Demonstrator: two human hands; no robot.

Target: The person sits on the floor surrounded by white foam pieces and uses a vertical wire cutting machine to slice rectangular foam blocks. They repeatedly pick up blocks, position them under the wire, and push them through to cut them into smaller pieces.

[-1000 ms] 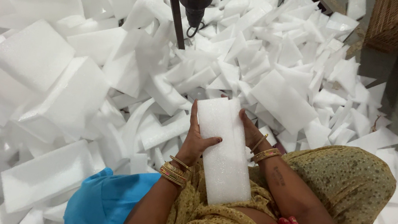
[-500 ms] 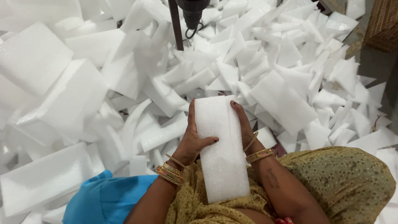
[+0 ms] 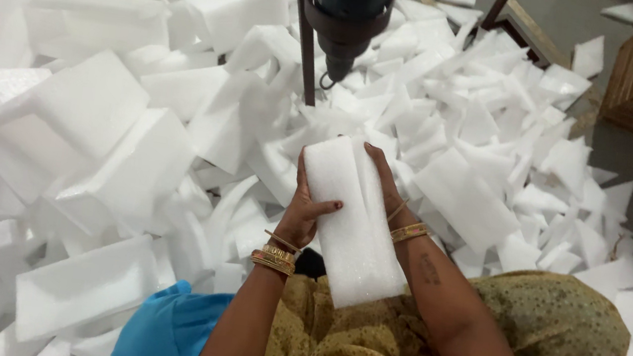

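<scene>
Change: you have lifted the foam slab (image 3: 352,219) nearer the drill (image 3: 348,14).
Left hand (image 3: 302,215): clasps the slab's left edge.
Right hand (image 3: 389,188): supports its right side.
Slab: above your lap, over the foam pile (image 3: 106,120).

A big pile of white foam pieces (image 3: 96,135) is lying around me, and a dark drill (image 3: 349,13) is hanging at the top.

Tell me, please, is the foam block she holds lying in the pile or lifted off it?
Lifted: the foam block is gripped between left hand and right hand above her lap.
</scene>
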